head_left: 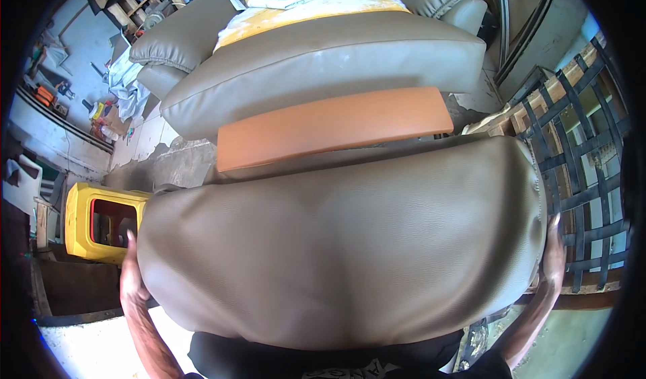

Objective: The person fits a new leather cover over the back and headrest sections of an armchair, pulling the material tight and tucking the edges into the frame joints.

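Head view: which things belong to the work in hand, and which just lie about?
Probably in the work:
large taupe leather-look cushion, between left hand and right hand
matching taupe sofa

Apparently lying about:
yellow box with rectangular opening
crumpled white cloth, left of sofa

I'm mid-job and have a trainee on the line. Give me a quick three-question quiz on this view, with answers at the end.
1. On which side of the person is the yellow box, left or right?
2. True or false: only one hand is at the brown cushion.
3. What colour is the long panel between the cushion and the sofa? A) white B) orange C) black

Key:
1. Left.
2. False: the left hand is at its left end and the right hand at its right end.
3. B.
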Demonstrator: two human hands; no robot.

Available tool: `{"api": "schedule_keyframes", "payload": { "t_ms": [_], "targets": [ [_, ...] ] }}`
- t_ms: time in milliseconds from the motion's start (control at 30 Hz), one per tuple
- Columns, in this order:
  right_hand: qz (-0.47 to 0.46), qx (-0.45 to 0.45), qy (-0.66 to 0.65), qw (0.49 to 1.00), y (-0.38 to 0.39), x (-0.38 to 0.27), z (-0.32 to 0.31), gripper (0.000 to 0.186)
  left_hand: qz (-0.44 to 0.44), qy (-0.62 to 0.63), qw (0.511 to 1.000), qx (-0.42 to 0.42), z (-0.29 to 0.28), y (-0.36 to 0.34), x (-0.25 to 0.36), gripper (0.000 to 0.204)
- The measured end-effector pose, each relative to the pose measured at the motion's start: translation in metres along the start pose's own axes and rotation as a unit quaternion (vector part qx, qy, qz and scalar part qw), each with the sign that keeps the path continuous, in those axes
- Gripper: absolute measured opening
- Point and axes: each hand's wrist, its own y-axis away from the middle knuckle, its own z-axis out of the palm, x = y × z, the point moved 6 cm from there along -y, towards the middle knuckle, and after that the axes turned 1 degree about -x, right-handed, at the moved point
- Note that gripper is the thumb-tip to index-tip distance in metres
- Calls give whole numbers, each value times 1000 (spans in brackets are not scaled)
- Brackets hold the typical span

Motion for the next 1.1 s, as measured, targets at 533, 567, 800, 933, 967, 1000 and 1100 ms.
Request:
{"api": "schedule_keyframes", "payload": {
  "t_ms": [533,567,800,933,967,1000,1100],
  "targets": [
    [-151,-373,451,797,-92,-174,156,103,-14,-581,765,-276,134,-96,63,85],
    [-114,-382,431,809,-96,-173,158,102,-40,-562,775,-287,133,-95,62,83],
    [-161,-320,429,829,-132,-166,173,98,-21,-364,851,-377,147,-127,50,39],
    [-210,-299,355,861,-137,-184,145,65,87,-335,874,-342,128,-104,94,27],
    [-229,-277,288,888,-141,-193,135,52,147,-310,887,-308,120,-98,111,28],
    [-230,-279,285,888,-142,-196,134,52,212,-295,883,-297,121,-95,123,29],
    [-261,-335,197,884,-121,-222,137,34,222,-298,892,-259,123,-87,141,30]
  ]
}}
